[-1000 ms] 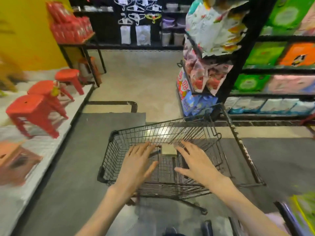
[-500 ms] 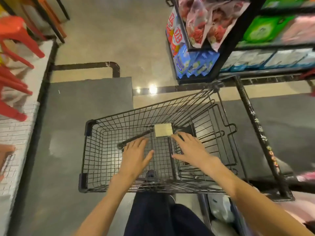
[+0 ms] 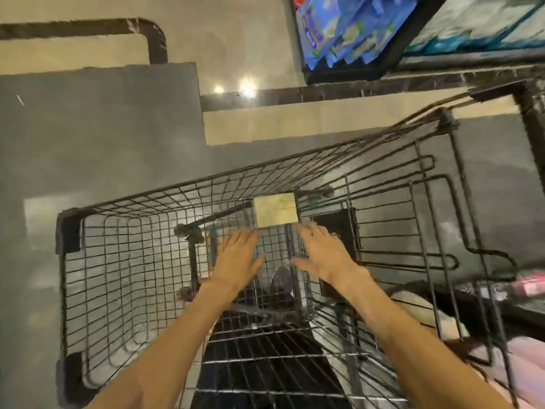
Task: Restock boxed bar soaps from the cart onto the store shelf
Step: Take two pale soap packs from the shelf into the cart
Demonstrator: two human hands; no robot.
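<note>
I see both hands down inside the wire cart [image 3: 124,261] — left hand [image 3: 237,261] and right hand [image 3: 323,255] flat, fingers spread, holding nothing. Tan soap box [image 3: 275,214] sits on the cart floor just beyond the fingertips; contact unclear — frame blurred.

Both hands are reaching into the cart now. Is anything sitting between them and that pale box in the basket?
Nothing visible does. The left hand and right hand are open, fingertips just short of the pale box inside the wire cart; only open space lies between.
</note>
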